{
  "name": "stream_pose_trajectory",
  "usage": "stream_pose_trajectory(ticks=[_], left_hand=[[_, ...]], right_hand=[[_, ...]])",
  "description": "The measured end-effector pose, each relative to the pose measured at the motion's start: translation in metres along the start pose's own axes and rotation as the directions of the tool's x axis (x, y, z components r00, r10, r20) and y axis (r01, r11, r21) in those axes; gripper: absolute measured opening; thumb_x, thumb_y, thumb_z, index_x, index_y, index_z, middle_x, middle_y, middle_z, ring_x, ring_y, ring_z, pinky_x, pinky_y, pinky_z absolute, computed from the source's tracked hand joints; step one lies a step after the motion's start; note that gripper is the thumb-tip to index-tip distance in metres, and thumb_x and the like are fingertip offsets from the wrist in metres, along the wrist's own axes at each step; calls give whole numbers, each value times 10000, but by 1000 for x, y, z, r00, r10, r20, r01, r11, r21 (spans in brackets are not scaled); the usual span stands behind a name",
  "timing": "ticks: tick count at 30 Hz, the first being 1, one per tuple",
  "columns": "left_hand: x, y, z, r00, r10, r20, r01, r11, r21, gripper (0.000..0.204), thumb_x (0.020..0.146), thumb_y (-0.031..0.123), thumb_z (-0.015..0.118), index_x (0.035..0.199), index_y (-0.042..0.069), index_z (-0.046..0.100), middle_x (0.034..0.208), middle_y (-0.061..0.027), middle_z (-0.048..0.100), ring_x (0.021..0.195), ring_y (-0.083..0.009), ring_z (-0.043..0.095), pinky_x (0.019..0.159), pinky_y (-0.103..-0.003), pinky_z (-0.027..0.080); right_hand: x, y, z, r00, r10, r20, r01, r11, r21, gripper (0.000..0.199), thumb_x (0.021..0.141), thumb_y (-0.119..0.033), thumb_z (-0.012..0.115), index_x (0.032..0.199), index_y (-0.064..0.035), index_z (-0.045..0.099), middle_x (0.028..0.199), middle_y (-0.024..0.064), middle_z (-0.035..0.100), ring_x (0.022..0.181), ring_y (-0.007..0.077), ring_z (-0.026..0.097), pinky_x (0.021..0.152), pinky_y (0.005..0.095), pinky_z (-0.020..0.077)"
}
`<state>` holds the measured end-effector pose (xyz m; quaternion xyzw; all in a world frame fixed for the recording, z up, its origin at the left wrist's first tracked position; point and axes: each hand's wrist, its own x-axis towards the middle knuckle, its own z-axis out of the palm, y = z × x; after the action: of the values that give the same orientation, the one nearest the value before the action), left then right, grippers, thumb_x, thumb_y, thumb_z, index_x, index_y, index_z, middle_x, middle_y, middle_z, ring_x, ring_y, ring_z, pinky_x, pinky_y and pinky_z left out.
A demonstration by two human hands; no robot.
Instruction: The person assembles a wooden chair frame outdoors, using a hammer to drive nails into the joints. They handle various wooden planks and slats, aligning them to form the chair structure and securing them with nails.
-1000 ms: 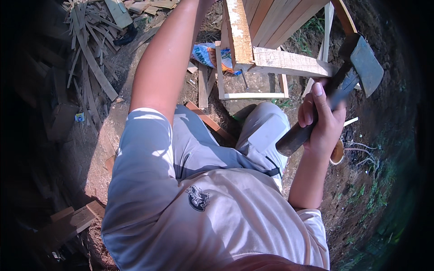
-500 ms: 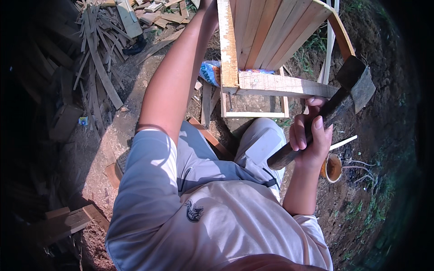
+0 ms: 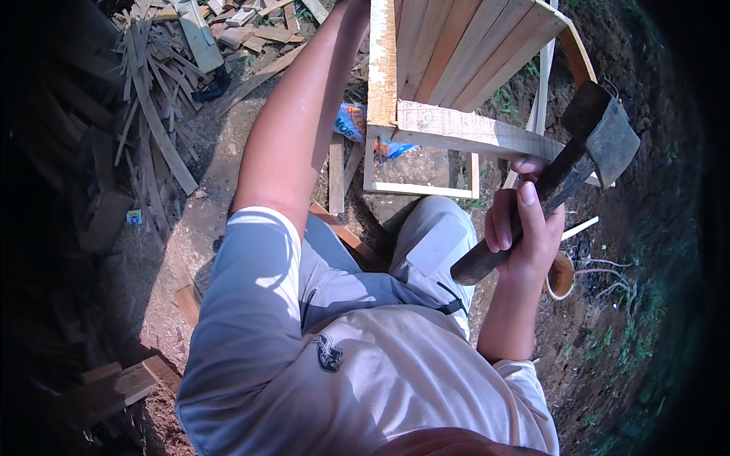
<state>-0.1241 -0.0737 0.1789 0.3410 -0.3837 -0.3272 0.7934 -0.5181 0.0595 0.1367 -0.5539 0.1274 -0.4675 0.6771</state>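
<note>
In my right hand (image 3: 528, 228) is a hatchet-like tool (image 3: 544, 190) with a dark wooden handle and a broad, worn metal blade. The fingers wrap round the handle, and the blade end points up and to the right. My fingertips are close against the right end of a pale wooden rail (image 3: 479, 135), part of a slatted wooden piece (image 3: 456, 53) at the top. My left hand (image 3: 354, 7) is at the top edge beside this piece's left post (image 3: 382, 68); its fingers are hidden. Below the rail shows a thin rectangular wooden frame (image 3: 422, 189).
Long wood strips (image 3: 152, 99) and offcuts (image 3: 251, 34) lie heaped at the upper left. A blue printed bag (image 3: 351, 121) is behind the frame. An orange-brown round container (image 3: 560, 275) stands on the soil at right. Wood blocks (image 3: 125, 384) lie at lower left.
The slatted piece's near rail has shifted slightly up and away at its left end, showing more of the opening below. My right hand and the hatchet-like tool have moved slightly right.
</note>
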Motion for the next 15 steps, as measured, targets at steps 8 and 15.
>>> stream_pose_trajectory(ticks=[8, 15], left_hand=[[10, -5, 3, 1000, 17, 5, -17, 1000, 10, 249, 1015, 319, 633, 1083, 86, 691, 1010, -52, 729, 993, -166, 683, 902, -331, 503], [12, -9, 4, 1000, 30, 6, -31, 999, 26, 246, 1022, 308, 631, 1091, 79, 689, 1016, -48, 729, 994, -158, 682, 903, -321, 495]], right_hand=[[9, -1, 8, 994, -49, -96, 40, 995, -91, 281, 1022, -106, 659, 1229, 58, 564, 622, 45, 542, 447, 113, 508, 430, 264, 410], [2, -3, 16, 989, -122, -78, 108, 981, -158, 269, 1041, -69, 611, 1266, 45, 518, 932, 105, 581, 461, 96, 486, 399, 253, 403]])
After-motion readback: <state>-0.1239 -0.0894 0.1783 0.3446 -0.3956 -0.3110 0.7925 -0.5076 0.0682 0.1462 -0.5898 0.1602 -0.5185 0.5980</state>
